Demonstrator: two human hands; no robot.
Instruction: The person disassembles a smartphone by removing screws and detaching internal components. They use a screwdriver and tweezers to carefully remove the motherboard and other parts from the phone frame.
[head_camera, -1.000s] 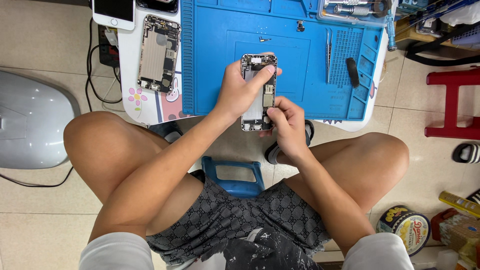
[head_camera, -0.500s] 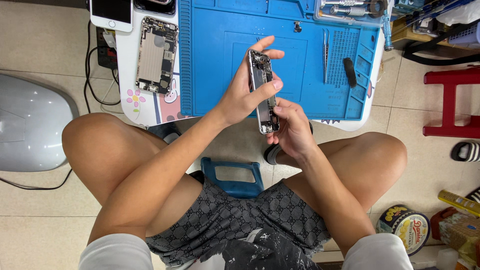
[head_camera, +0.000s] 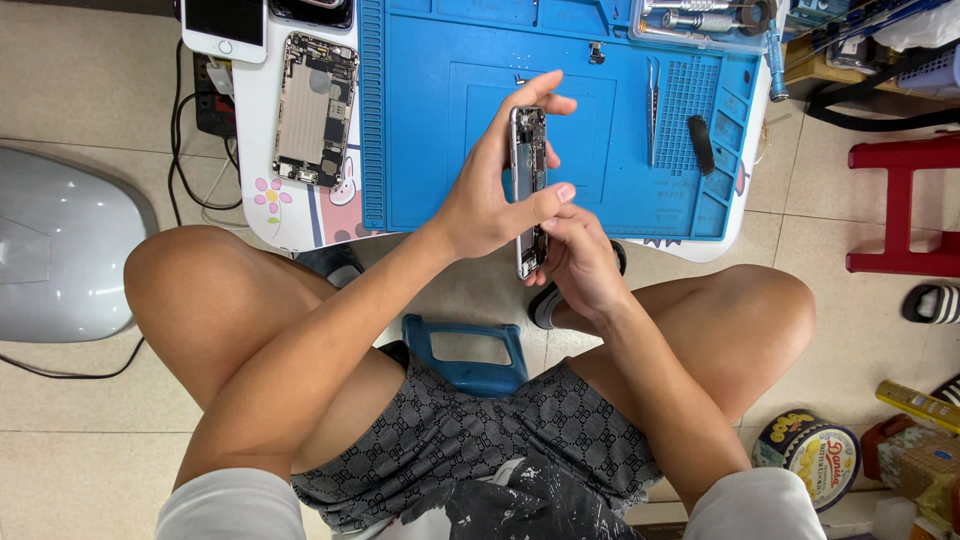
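Observation:
An opened phone body (head_camera: 529, 170) with bare internals is held up on its edge over the front of the blue work mat (head_camera: 430, 150). My left hand (head_camera: 495, 190) wraps its long side, thumb across the middle and fingers over the top end. My right hand (head_camera: 578, 262) grips its lower end from underneath. Both hands hover above the table's front edge, between my bare knees.
A second opened phone (head_camera: 315, 108) and a white phone (head_camera: 225, 25) lie on the small table at the left. Tweezers (head_camera: 652, 105), a black tool (head_camera: 701, 143) and a tool tray (head_camera: 700, 18) rest on the mat's right. A red stool (head_camera: 900, 205) and a round tin (head_camera: 810, 455) are on the floor.
The phone body has been lifted off the mat's edge and turned from lying flat to standing on its side. My left hand shifted from its top to its long side.

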